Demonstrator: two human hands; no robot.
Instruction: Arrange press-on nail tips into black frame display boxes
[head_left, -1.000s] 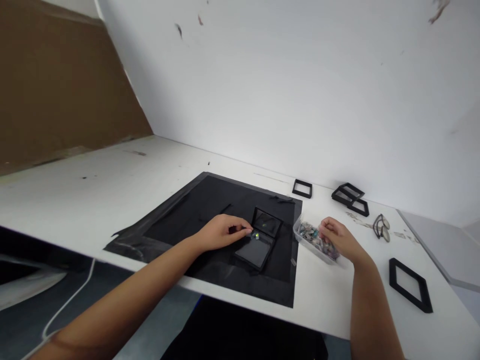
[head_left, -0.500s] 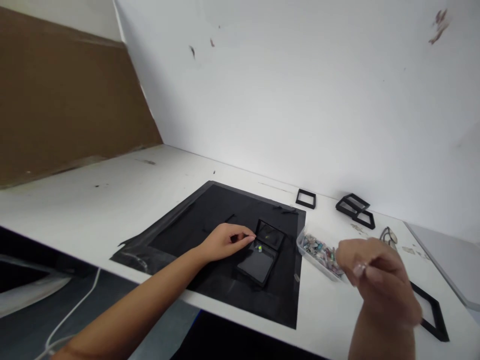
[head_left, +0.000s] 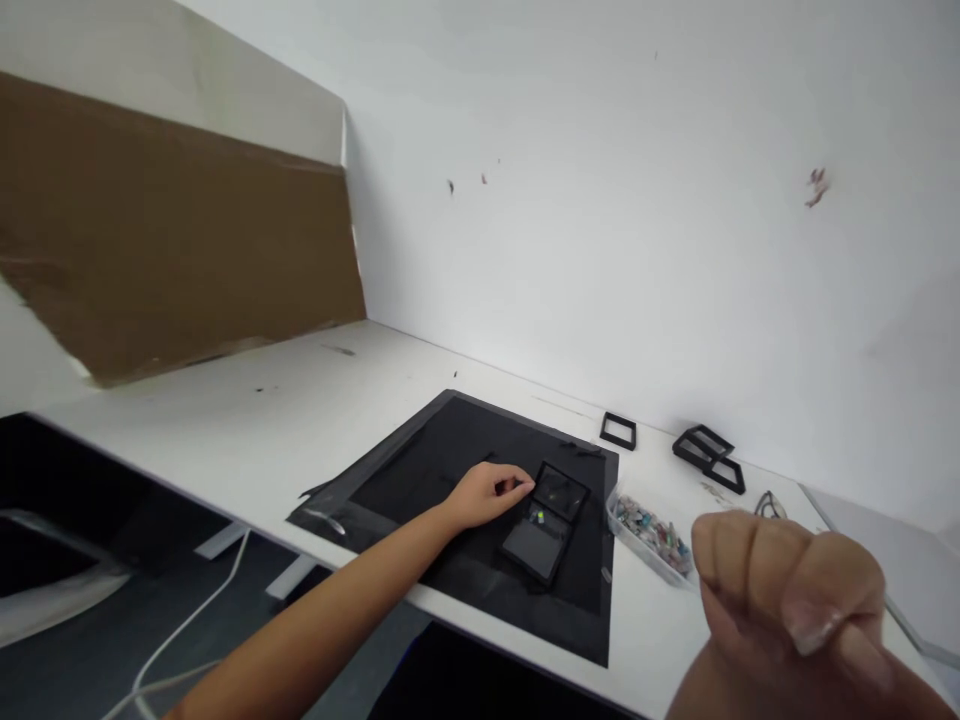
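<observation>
My left hand [head_left: 491, 493] rests on the black mat [head_left: 420, 480], its thumb and forefinger closed at the left edge of an open, hinged black display frame [head_left: 534, 550]. The frame lies unfolded with clear film in both halves, and a small bright yellow-green piece [head_left: 539, 517] sits near its hinge. Raised close to the camera at the right, my right hand [head_left: 787, 590] is closed with its fingers curled in. Whatever may be pinched there is too small or hidden to make out. Just left of it stands a clear plastic box [head_left: 637, 545] of small, mixed-colour pieces.
Several black frames [head_left: 705, 450] lean together by the wall, with a single black frame [head_left: 619, 431] to their left. Eyeglasses [head_left: 770, 505] lie partly behind my right hand. A brown panel [head_left: 187, 230] borders the white table [head_left: 300, 400] at the left.
My right hand has risen toward the camera and right, away from the plastic box. My left hand stays at the display frame. The camera view has shifted, so the table appears lower.
</observation>
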